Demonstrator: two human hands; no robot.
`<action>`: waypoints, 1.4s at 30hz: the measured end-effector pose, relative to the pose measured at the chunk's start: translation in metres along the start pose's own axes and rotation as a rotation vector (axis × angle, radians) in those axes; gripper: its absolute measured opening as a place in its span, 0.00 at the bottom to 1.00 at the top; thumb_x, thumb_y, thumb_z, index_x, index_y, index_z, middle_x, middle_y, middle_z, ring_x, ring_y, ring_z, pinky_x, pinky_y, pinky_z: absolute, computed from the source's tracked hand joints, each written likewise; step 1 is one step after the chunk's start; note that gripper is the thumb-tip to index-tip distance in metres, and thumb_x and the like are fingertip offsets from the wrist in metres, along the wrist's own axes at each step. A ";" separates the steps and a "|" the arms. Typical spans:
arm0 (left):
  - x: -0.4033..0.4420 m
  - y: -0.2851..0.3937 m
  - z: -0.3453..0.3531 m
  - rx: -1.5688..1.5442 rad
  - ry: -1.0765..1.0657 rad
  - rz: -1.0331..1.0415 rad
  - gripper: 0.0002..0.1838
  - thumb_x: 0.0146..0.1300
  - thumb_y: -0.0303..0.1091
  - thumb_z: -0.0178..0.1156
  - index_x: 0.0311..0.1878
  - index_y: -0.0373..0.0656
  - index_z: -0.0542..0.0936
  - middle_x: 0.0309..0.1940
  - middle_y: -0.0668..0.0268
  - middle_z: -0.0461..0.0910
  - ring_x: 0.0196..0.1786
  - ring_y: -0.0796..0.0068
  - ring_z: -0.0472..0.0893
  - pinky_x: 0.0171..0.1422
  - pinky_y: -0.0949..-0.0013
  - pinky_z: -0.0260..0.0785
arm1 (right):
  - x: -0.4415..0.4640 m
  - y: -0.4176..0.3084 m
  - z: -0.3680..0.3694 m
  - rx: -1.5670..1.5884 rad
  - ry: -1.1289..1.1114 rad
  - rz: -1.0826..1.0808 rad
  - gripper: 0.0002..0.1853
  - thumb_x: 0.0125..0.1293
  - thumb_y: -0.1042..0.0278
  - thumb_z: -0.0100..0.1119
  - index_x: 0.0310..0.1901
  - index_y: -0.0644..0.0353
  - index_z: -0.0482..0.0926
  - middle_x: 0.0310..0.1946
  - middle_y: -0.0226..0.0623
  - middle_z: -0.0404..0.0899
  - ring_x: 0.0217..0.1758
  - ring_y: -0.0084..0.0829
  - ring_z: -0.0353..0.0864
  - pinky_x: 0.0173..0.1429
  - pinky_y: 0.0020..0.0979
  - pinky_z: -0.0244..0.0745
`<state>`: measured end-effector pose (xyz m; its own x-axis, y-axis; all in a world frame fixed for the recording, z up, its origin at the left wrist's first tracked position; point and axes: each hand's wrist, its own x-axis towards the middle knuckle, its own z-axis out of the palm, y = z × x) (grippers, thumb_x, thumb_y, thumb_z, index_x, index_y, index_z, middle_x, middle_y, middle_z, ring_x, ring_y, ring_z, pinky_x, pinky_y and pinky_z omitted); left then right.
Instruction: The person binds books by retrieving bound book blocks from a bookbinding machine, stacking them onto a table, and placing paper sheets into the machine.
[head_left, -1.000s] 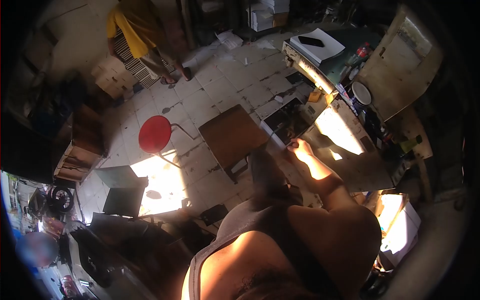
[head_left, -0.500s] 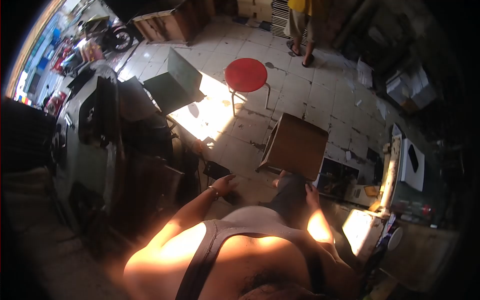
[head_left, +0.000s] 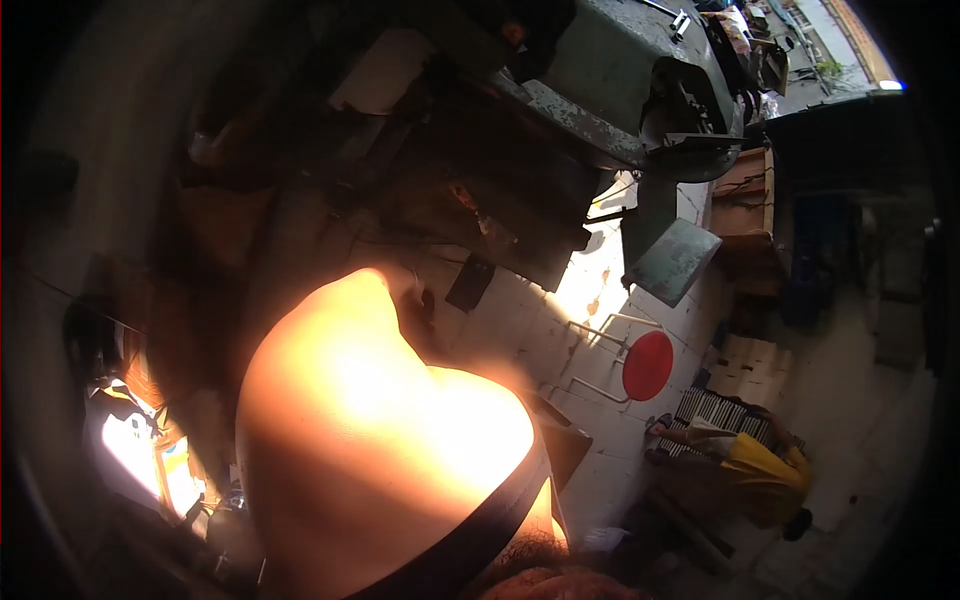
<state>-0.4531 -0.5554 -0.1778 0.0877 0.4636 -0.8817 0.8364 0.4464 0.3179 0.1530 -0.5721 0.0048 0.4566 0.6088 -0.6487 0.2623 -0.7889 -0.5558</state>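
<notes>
My bare left shoulder and upper arm (head_left: 380, 400) fill the lower middle, brightly lit by the sun. Neither of my hands shows; the body and the dark area beyond it hide them. Just past my arm, a dark flat rectangular piece (head_left: 470, 283) lies on the tiled floor. Part of a brown box-shaped seat (head_left: 562, 440) appears beside my shoulder. A large grey-green machine (head_left: 610, 85) with worn paint stands at the top, with a sheet-metal chute (head_left: 675, 262) at its right.
A red round stool (head_left: 648, 366) stands on the tiles. Farther right, a person in a yellow shirt (head_left: 765, 470) bends near a striped stack (head_left: 720, 410). A wooden crate (head_left: 745, 195) is beyond the chute. Sunlit cluttered items (head_left: 150, 450) are at lower left.
The view has swung strongly left and tilted, so the machine now spans the top. Both hands have left the view. The person in yellow has come fully into view, bent over.
</notes>
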 end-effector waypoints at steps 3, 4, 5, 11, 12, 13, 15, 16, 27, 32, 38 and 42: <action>-0.014 -0.051 0.020 -0.172 0.039 -0.096 0.41 0.66 0.63 0.63 0.75 0.48 0.74 0.70 0.52 0.76 0.74 0.52 0.74 0.78 0.57 0.64 | 0.001 -0.038 0.004 -0.085 -0.032 -0.032 0.44 0.74 0.30 0.53 0.63 0.76 0.77 0.61 0.54 0.82 0.67 0.46 0.79 0.71 0.41 0.70; -0.017 -0.059 0.024 -0.213 0.052 -0.110 0.41 0.66 0.63 0.63 0.75 0.47 0.74 0.70 0.52 0.76 0.74 0.53 0.74 0.78 0.57 0.64 | 0.002 -0.047 0.008 -0.105 -0.043 -0.043 0.44 0.74 0.30 0.53 0.63 0.76 0.77 0.61 0.54 0.82 0.68 0.46 0.79 0.71 0.41 0.70; -0.019 -0.065 0.026 -0.252 0.066 -0.119 0.41 0.65 0.63 0.63 0.75 0.47 0.74 0.70 0.51 0.77 0.74 0.53 0.74 0.78 0.57 0.64 | 0.002 -0.054 0.012 -0.123 -0.051 -0.049 0.44 0.74 0.30 0.53 0.63 0.75 0.77 0.61 0.54 0.82 0.68 0.46 0.79 0.71 0.41 0.70; -0.020 -0.051 0.025 -0.402 0.145 -0.066 0.41 0.65 0.63 0.64 0.75 0.46 0.74 0.69 0.51 0.77 0.73 0.53 0.74 0.77 0.57 0.65 | -0.004 -0.078 0.023 -0.176 -0.087 -0.060 0.45 0.73 0.30 0.54 0.65 0.75 0.76 0.63 0.53 0.81 0.69 0.45 0.77 0.72 0.41 0.69; -0.019 -0.044 0.023 -0.423 0.159 -0.054 0.41 0.65 0.63 0.64 0.75 0.46 0.74 0.69 0.51 0.77 0.73 0.53 0.74 0.77 0.58 0.65 | -0.004 -0.080 0.025 -0.177 -0.091 -0.061 0.45 0.73 0.30 0.54 0.65 0.75 0.76 0.63 0.53 0.80 0.69 0.45 0.77 0.72 0.41 0.69; -0.017 -0.037 0.020 -0.436 0.170 -0.029 0.41 0.65 0.63 0.64 0.75 0.46 0.74 0.69 0.51 0.77 0.73 0.54 0.75 0.77 0.58 0.65 | -0.005 -0.081 0.027 -0.178 -0.095 -0.061 0.45 0.73 0.30 0.54 0.65 0.75 0.76 0.63 0.53 0.80 0.69 0.45 0.77 0.73 0.41 0.68; -0.013 -0.022 0.013 -0.462 0.191 0.014 0.41 0.65 0.63 0.64 0.74 0.46 0.74 0.69 0.51 0.77 0.73 0.54 0.75 0.77 0.58 0.65 | -0.004 -0.082 0.031 -0.176 -0.110 -0.059 0.45 0.73 0.30 0.54 0.65 0.75 0.75 0.63 0.53 0.80 0.70 0.45 0.77 0.73 0.41 0.68; -0.012 -0.015 0.012 -0.475 0.201 0.031 0.41 0.65 0.63 0.64 0.74 0.46 0.74 0.69 0.51 0.77 0.73 0.54 0.75 0.77 0.58 0.65 | -0.005 -0.083 0.034 -0.173 -0.115 -0.056 0.45 0.72 0.30 0.54 0.66 0.75 0.75 0.64 0.53 0.80 0.70 0.45 0.76 0.73 0.41 0.68; -0.005 -0.008 -0.011 -0.402 0.193 0.105 0.42 0.65 0.63 0.64 0.74 0.44 0.74 0.68 0.50 0.78 0.73 0.55 0.75 0.76 0.59 0.66 | -0.011 -0.038 0.080 0.072 -0.132 -0.012 0.46 0.71 0.30 0.56 0.68 0.74 0.73 0.66 0.52 0.78 0.72 0.44 0.74 0.75 0.42 0.66; -0.004 -0.035 0.022 -0.429 0.178 0.046 0.42 0.65 0.63 0.64 0.74 0.43 0.74 0.68 0.50 0.78 0.72 0.56 0.76 0.75 0.59 0.66 | -0.001 -0.001 0.104 0.264 -0.157 0.000 0.47 0.71 0.30 0.56 0.69 0.73 0.73 0.67 0.51 0.77 0.73 0.43 0.73 0.76 0.42 0.65; -0.007 -0.076 0.036 -0.344 0.024 -0.034 0.42 0.65 0.63 0.65 0.74 0.43 0.74 0.67 0.49 0.79 0.72 0.56 0.76 0.75 0.60 0.67 | -0.065 -0.019 0.127 0.378 0.026 0.063 0.49 0.70 0.29 0.58 0.73 0.73 0.68 0.72 0.51 0.72 0.77 0.43 0.68 0.78 0.43 0.62; -0.013 -0.082 0.022 -0.269 -0.007 -0.067 0.43 0.64 0.63 0.65 0.74 0.42 0.74 0.67 0.49 0.79 0.72 0.57 0.76 0.74 0.60 0.67 | -0.038 0.007 0.134 0.220 0.035 0.053 0.52 0.66 0.26 0.59 0.72 0.73 0.69 0.71 0.57 0.72 0.76 0.47 0.69 0.78 0.44 0.62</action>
<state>-0.5113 -0.6153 -0.1998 0.0416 0.4211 -0.9061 0.6670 0.6635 0.3390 0.0231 -0.5900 -0.0443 0.4951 0.5608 -0.6636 0.0472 -0.7800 -0.6240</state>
